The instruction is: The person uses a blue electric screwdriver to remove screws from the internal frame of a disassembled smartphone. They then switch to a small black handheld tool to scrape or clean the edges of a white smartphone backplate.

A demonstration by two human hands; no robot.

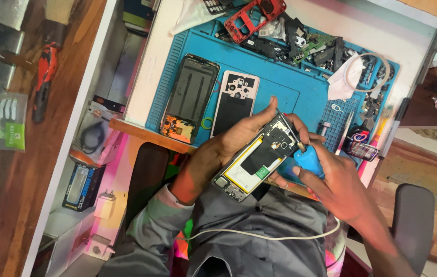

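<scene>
1. The left hand (pixel 239 134) is wrapped around an opened phone (pixel 257 157), gripped from its far long edge, with the thumb over the top corner; the phone is held tilted above the lap, just off the near edge of the table (pixel 149 61).
2. The right hand (pixel 331 179) is closed on a blue-handled screwdriver (pixel 308 159), whose thin shaft is laid against the phone's upper right corner.
3. The phone is held open side up, so the black inner plate and the white-and-yellow battery are exposed to the tool; the grip along the edge appears meant to leave that face uncovered.
4. On the blue mat (pixel 280 87), a bare phone frame (pixel 190 97) and a pale back cover (pixel 235 102) are laid flat, side by side and apart, seemingly set aside within reach.
5. Loose parts are piled along the mat's far edge, among them a red phone shell (pixel 253 18) and a white tissue (pixel 343 79); the mat's middle is left bare.
6. A white cable (pixel 259 236) is draped across the lap, below both hands.
7. Open room is found mainly over the lap; to the right, a grey chair (pixel 413 215) stands close by.
</scene>
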